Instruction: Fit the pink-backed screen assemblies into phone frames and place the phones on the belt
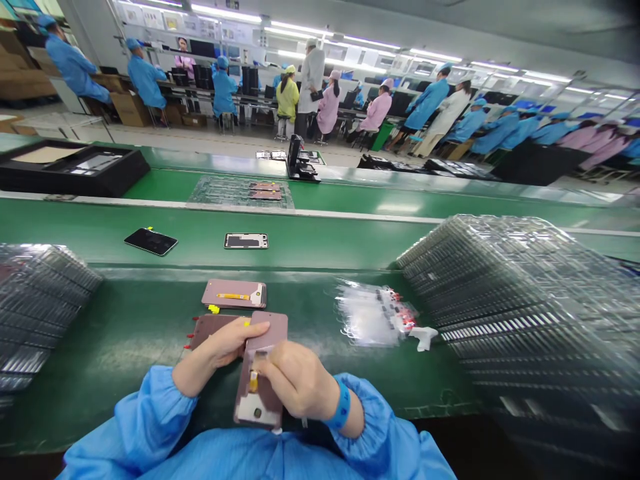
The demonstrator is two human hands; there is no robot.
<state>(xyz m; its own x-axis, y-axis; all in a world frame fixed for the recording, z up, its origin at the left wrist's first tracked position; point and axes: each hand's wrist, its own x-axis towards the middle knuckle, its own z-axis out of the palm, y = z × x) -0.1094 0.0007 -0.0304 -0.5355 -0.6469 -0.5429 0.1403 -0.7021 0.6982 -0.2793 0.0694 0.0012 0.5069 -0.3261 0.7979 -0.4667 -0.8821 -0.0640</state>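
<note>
My left hand (227, 343) grips a pinkish-brown phone screen panel (274, 328) along its left edge, close to my body. The panel is tilted, with its back side up and an orange flex cable (253, 382) on it. My right hand (297, 380) is closed in a pinch over the panel's middle, beside that cable; what the fingertips pinch is too small to make out. Just beyond lies a stack of similar panels (233, 293) with a yellow tab. A darker brown panel or stack (213, 327) with red tabs is partly hidden by my left hand.
Tall stacks of clear plastic trays stand at right (525, 300) and left (45, 300). Clear film strips (370, 313) with red ends lie near a white plastic piece (424, 338). A dark phone (151, 241) and a phone frame (246, 241) rest farther back on the green bench.
</note>
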